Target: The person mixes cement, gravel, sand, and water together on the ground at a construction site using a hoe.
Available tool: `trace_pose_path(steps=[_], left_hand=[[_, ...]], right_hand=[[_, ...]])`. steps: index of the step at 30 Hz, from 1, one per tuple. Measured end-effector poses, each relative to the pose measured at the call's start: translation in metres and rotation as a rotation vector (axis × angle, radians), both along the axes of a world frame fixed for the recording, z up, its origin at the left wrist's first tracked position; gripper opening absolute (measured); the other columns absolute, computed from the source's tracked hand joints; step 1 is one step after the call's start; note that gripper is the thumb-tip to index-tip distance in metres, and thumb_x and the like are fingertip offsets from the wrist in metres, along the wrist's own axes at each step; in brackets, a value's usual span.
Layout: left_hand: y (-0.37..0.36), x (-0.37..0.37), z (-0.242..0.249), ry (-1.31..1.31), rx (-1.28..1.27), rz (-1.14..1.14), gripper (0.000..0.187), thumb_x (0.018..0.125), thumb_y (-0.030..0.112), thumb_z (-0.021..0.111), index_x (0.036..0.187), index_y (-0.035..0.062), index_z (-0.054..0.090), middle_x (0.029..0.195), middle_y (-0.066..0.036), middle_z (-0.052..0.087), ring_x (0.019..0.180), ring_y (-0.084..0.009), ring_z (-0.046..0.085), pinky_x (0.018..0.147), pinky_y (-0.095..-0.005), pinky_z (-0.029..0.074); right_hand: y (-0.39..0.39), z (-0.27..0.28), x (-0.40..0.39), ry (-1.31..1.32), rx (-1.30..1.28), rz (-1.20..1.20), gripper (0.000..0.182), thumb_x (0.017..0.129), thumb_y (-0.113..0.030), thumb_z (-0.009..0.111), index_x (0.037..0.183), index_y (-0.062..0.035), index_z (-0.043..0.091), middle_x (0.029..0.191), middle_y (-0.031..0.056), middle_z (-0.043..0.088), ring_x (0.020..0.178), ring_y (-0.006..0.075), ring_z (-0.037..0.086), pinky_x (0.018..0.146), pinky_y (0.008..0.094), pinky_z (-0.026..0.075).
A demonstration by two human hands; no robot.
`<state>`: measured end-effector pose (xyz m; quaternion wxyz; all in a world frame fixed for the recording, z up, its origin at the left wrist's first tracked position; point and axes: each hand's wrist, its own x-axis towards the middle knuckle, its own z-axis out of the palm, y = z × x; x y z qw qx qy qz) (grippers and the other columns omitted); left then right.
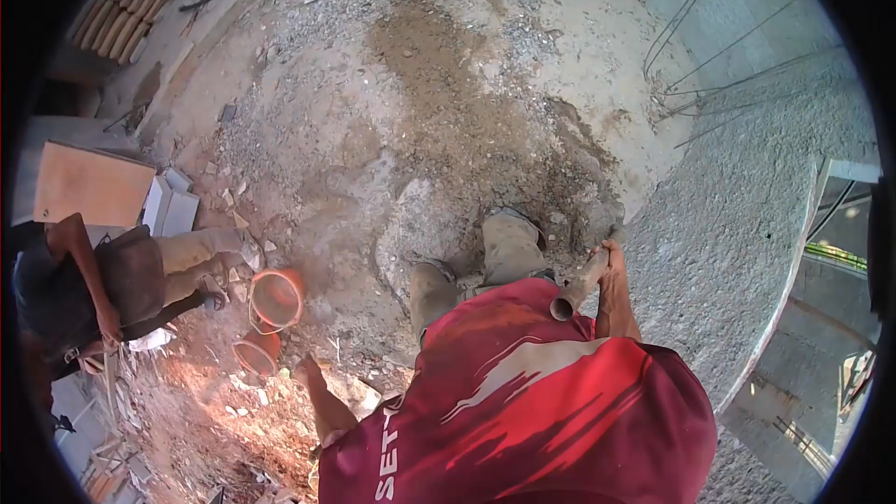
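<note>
Tool handle: round wooden shaft, pale and dusty, angled down toward the mound at the feet; its head is hidden behind the leg. Right hand wraps closed around its upper part. Left hand hangs free at the side, apparently empty; finger spread cannot be told. Mix pile: grey gravel and sand with a dark damp streak, judged only partly blended, much dry material left. Two orange buckets stand nearby, beside a crouching co-worker.
</note>
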<state>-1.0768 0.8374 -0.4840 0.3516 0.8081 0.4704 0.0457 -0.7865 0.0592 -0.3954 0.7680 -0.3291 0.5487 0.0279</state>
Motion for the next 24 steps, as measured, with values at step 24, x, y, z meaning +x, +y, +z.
trace_pose_path(steps=[24], left_hand=[[-0.505,0.270,0.020,0.757,-0.338,-1.249,0.050,0.073,0.030,0.070,0.113,0.0050,0.053,0.091,-0.023,0.067,0.084,-0.0408,0.067,0.076,-0.0529,0.052]], right_hand=[[0.076,-0.099,0.072,0.042,-0.339,0.052,0.027,0.078,-0.011,0.068,0.097,-0.0001,0.052,0.071,0.0079,0.057,0.055,0.0188,0.058,0.050,0.0332,0.049]])
